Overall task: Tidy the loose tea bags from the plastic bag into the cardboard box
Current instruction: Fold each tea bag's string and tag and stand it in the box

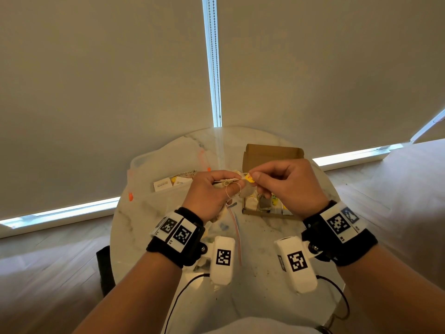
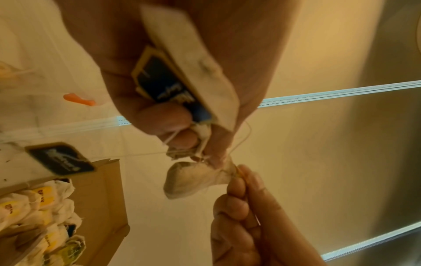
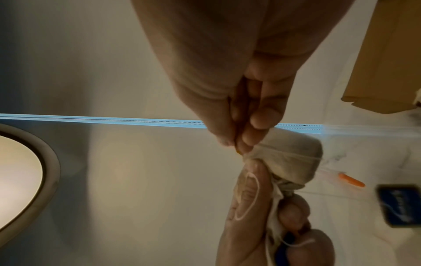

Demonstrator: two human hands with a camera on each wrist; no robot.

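Head view: a round white marble table (image 1: 149, 237) stands on wood flooring before grey roller blinds (image 1: 96, 80); the open brown cardboard box (image 1: 269, 153) of tea bags sits toward its far right edge, the clear plastic bag (image 1: 154, 169) far left; above the middle, the left hand (image 1: 212, 191) and right hand (image 1: 286, 184) meet.

Left wrist view: left fingers (image 2: 166, 117) clamp blue-tagged tea bags (image 2: 182, 72); a crumpled beige tea bag (image 2: 191, 178) hangs between the hands.

Right wrist view: right fingertips (image 3: 246, 138) pinch its yellow tag.

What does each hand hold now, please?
Left hand: grips tea bags.
Right hand: pinches a yellow tag.
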